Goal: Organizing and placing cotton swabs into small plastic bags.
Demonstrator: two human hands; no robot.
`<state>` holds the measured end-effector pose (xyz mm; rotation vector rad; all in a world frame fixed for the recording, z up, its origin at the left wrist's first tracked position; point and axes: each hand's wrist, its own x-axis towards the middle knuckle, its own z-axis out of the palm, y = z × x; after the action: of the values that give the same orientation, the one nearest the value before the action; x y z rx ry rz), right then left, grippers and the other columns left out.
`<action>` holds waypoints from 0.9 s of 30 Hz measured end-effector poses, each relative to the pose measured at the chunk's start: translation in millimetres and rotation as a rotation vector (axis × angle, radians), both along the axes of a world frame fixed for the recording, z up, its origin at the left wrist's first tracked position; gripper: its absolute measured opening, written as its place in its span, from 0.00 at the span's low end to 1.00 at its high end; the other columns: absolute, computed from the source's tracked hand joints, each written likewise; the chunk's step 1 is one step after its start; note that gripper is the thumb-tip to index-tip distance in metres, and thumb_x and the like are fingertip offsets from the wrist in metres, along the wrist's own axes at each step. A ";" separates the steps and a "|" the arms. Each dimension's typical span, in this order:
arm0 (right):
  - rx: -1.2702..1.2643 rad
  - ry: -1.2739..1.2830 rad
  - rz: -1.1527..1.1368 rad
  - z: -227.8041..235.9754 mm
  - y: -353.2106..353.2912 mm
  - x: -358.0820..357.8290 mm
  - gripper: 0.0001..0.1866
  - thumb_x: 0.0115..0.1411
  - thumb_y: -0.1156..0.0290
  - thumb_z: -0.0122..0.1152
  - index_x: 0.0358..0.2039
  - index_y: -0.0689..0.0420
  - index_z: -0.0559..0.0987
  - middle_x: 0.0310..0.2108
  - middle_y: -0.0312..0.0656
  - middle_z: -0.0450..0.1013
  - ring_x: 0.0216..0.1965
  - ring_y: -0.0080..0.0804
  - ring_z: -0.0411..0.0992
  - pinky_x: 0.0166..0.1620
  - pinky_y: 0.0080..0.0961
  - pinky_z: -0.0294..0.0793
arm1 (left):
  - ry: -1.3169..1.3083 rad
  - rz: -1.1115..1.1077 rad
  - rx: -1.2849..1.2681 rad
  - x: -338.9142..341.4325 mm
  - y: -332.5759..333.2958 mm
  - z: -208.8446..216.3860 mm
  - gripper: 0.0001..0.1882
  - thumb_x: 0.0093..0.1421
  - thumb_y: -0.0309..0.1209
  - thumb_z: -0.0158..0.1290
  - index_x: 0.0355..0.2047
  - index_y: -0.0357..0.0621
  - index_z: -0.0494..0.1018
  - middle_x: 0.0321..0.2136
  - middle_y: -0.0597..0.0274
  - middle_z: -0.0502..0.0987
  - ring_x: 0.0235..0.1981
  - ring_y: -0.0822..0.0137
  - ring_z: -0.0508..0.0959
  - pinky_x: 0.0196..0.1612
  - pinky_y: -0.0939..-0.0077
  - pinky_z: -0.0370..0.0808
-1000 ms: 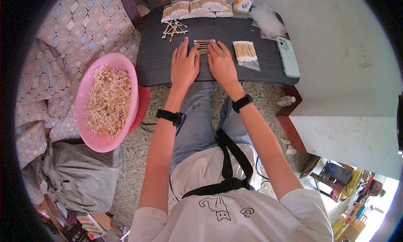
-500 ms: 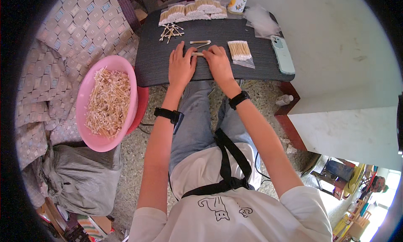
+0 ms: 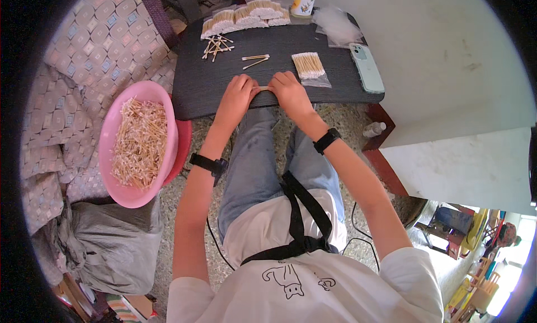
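Note:
Between my left hand [image 3: 238, 96] and my right hand [image 3: 290, 94], a few cotton swabs [image 3: 262, 88] are pinched by their ends, close to the near edge of the black table [image 3: 196, 93]. The fingers of both hands are closed around the tips, so the exact number of swabs is hidden. A couple of loose cotton swabs [image 3: 255, 59] lie just beyond my hands. To the right of them rests a clear bag filled with cotton swabs [image 3: 309, 66]. A small scattered pile of swabs [image 3: 217, 46] sits farther off on the left.
Several filled swab bags [image 3: 246, 15] are stacked at the far edge, beside a jar [image 3: 304, 1]. Empty clear bags [image 3: 337, 27] and a pale green phone [image 3: 367, 68] lie on the right. A pink basin [image 3: 106, 155] heaped with swabs stands left of the table, a wall at the right.
Both hands have drawn back toward the near table edge with the swabs held between them. The loose swabs beyond are now uncovered. The whole view has shifted slightly.

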<state>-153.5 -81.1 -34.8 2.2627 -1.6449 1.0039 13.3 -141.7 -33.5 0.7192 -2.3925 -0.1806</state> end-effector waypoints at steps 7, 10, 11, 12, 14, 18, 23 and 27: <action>-0.024 0.062 0.025 -0.1 4.9 -3.0 0.07 0.46 0.77 0.53 0.28 0.57 0.72 0.31 0.40 0.66 0.38 0.38 0.66 0.41 0.29 0.71 | -0.158 0.071 -0.091 -7.0 5.8 1.6 0.09 0.55 0.28 0.52 0.32 0.35 0.68 0.31 0.54 0.69 0.36 0.54 0.70 0.41 0.62 0.68; -0.041 0.081 0.035 0.8 6.9 -5.8 0.07 0.46 0.77 0.53 0.29 0.58 0.72 0.31 0.40 0.67 0.38 0.38 0.66 0.41 0.29 0.71 | -0.180 0.062 -0.172 -5.6 7.4 1.9 0.07 0.55 0.29 0.50 0.31 0.37 0.68 0.29 0.56 0.68 0.34 0.58 0.70 0.39 0.66 0.68; -0.041 0.080 0.034 1.2 9.4 -7.3 0.07 0.46 0.77 0.53 0.29 0.58 0.72 0.31 0.40 0.67 0.38 0.38 0.66 0.41 0.29 0.71 | -0.173 0.044 -0.104 -4.5 9.0 2.6 0.08 0.55 0.29 0.51 0.31 0.36 0.68 0.30 0.55 0.68 0.35 0.56 0.70 0.40 0.64 0.68; -0.024 0.039 0.075 2.9 11.1 -9.0 0.07 0.46 0.77 0.52 0.29 0.58 0.72 0.31 0.40 0.67 0.37 0.38 0.67 0.41 0.30 0.71 | -0.165 0.029 -0.040 -3.3 9.2 3.6 0.09 0.55 0.29 0.51 0.31 0.35 0.68 0.31 0.54 0.69 0.36 0.54 0.70 0.40 0.62 0.68; -0.011 0.000 0.116 4.9 14.5 -9.3 0.07 0.46 0.77 0.52 0.29 0.58 0.72 0.31 0.40 0.68 0.37 0.37 0.67 0.41 0.30 0.71 | -0.178 0.030 -0.055 -4.3 12.2 4.0 0.09 0.55 0.29 0.51 0.31 0.35 0.69 0.31 0.53 0.69 0.36 0.54 0.70 0.40 0.62 0.68; -0.060 0.007 0.075 2.8 15.5 -9.1 0.09 0.46 0.77 0.53 0.31 0.58 0.73 0.30 0.40 0.68 0.36 0.37 0.68 0.40 0.31 0.71 | -0.218 0.024 -0.074 -9.2 17.4 9.2 0.08 0.55 0.29 0.51 0.31 0.35 0.69 0.30 0.53 0.70 0.35 0.53 0.70 0.40 0.63 0.68; 0.034 0.028 0.007 14.8 36.6 -7.5 0.09 0.48 0.77 0.54 0.32 0.57 0.73 0.28 0.40 0.69 0.35 0.37 0.70 0.38 0.32 0.72 | -0.044 -0.057 0.124 -0.2 29.3 19.5 0.08 0.57 0.28 0.50 0.33 0.35 0.69 0.31 0.53 0.70 0.34 0.51 0.72 0.39 0.62 0.69; 0.198 -0.397 0.129 41.1 65.3 -7.1 0.06 0.54 0.75 0.54 0.33 0.59 0.76 0.25 0.41 0.72 0.27 0.36 0.71 0.30 0.28 0.70 | 0.044 -0.151 0.258 10.1 51.9 44.3 0.09 0.57 0.28 0.51 0.37 0.37 0.70 0.30 0.52 0.72 0.31 0.51 0.74 0.35 0.63 0.71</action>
<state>-160.5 -15.8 6.3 2.4429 -1.8351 1.4603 23.4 -89.8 10.8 0.6409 -2.4060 -0.5703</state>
